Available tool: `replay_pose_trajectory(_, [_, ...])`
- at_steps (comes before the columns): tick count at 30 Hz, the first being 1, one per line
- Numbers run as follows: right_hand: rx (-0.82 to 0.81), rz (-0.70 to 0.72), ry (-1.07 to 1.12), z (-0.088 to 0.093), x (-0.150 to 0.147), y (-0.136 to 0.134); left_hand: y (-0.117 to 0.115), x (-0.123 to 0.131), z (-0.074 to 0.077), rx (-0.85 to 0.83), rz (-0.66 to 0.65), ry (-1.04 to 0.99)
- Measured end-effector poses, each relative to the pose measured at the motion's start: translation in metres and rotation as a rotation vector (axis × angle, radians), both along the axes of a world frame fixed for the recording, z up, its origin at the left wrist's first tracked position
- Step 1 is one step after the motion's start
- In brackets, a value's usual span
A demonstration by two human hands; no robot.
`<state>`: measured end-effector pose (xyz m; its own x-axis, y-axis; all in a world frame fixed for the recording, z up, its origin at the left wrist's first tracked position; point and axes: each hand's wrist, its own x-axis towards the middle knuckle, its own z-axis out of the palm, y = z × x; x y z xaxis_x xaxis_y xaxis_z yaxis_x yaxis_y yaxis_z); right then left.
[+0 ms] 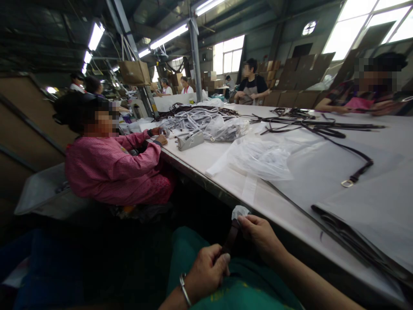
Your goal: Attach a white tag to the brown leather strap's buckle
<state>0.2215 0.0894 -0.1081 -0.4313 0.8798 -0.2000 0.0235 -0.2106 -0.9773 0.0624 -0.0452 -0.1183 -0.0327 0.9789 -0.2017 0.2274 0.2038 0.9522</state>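
Low over my lap, just off the table edge, is a dark brown belt (231,237). My left hand (208,267), with a metal bangle at the wrist, is closed around its lower part. The belt's upper end is covered by a whitish wrapper (239,212), thin like tissue or plastic. Thumb and fingers of my right hand (258,232) pinch that wrapped end. Whatever lies beneath the wrapper is hidden. Across the table to the right lies another dark belt (358,174) with a gold-coloured buckle (347,184).
The long white table (222,172) carries a clear plastic bag (261,157), piled pale straps (200,118), several dark belts and a grey box (190,141). On my left sits a co-worker in a pink checked top (119,168), near a pale bin (48,193). Other people sit farther off.
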Motion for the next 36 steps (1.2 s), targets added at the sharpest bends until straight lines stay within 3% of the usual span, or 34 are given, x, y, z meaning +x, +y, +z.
replay_pose_trajectory(7, [0.007,0.024,-0.066,-0.002,-0.001,-0.004,-0.005,0.007,0.017,-0.068,0.067,0.077])
replay_pose_trajectory(11, [-0.075,0.085,0.023,-0.004,-0.012,-0.015,-0.017,0.001,0.025,-0.092,0.078,0.05])
replay_pose_trajectory(15, [-0.111,0.235,0.067,0.006,-0.036,-0.028,-0.047,-0.016,0.034,-0.14,0.165,0.048])
replay_pose_trajectory(20, [-0.046,0.468,-0.001,0.022,-0.08,-0.056,-0.092,-0.028,0.045,-0.145,0.416,-0.035])
replay_pose_trajectory(24, [-0.092,0.666,-0.048,0.016,-0.1,-0.082,-0.106,-0.025,0.036,-0.141,0.591,-0.133])
replay_pose_trajectory(29, [-0.086,0.811,-0.057,0.004,-0.101,-0.085,-0.093,-0.025,0.024,-0.1,0.632,-0.137])
replay_pose_trajectory(36, [0.067,0.647,-0.122,-0.015,-0.089,-0.067,-0.071,-0.028,0.011,-0.047,0.512,-0.319])
